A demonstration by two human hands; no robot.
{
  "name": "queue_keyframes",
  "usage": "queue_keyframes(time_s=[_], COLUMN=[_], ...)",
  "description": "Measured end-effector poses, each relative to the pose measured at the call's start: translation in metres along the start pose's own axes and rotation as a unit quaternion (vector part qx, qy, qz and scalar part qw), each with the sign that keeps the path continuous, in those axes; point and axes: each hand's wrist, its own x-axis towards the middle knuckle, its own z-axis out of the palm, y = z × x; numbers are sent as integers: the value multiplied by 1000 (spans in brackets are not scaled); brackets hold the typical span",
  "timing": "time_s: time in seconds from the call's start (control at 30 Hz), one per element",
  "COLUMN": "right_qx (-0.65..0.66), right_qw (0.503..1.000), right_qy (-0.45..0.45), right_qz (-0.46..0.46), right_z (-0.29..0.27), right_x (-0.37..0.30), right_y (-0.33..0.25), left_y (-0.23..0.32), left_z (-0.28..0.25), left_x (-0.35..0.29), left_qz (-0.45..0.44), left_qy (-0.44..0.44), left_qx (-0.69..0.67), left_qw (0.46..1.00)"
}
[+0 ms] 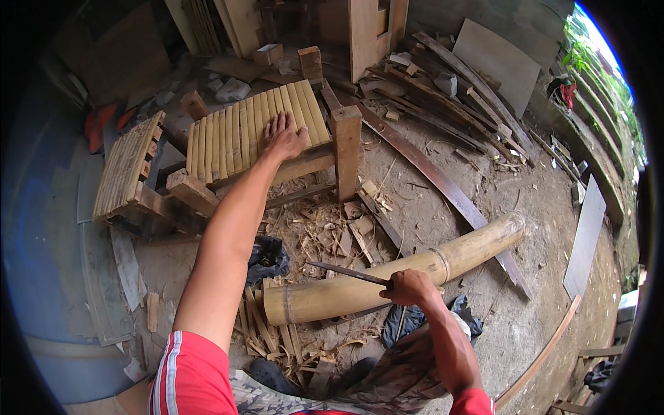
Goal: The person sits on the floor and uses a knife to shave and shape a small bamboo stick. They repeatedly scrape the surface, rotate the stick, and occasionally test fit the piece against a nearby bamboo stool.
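Note:
My left arm is stretched forward, and my left hand [285, 140] lies flat, fingers a little apart, on a low wooden bench topped with bamboo slats [220, 138]. My right hand [409, 288] is closed round the handle of a long, narrow knife [347, 272]. Its dark blade points left, above a thick bamboo pole [477, 249]. That pole lies across the ground in front of me, running from near my feet up to the right. How far the blade is from the pole I cannot tell.
A second slatted piece [128, 169] stands left of the bench. Wood shavings and offcuts [325, 232] litter the ground, with a dark plastic bag [268, 259] among them. A long brown board [443, 181] slants behind the pole. Scrap planks [449, 104] are heaped at the far right.

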Motion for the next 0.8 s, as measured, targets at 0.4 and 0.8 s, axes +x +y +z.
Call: queue_keyframes(time_s=[0.4,0.8], right_qx=[-29,16], right_qw=[997,994], right_qy=[9,39], right_qz=[65,97], right_z=[-11,3], right_x=[-52,-115], right_y=[-34,-108], left_y=[-15,-77], left_z=[12,88], left_x=[-39,-314], left_qz=[246,333], left_qy=[248,48], left_qx=[-137,-130], left_qw=[927,933])
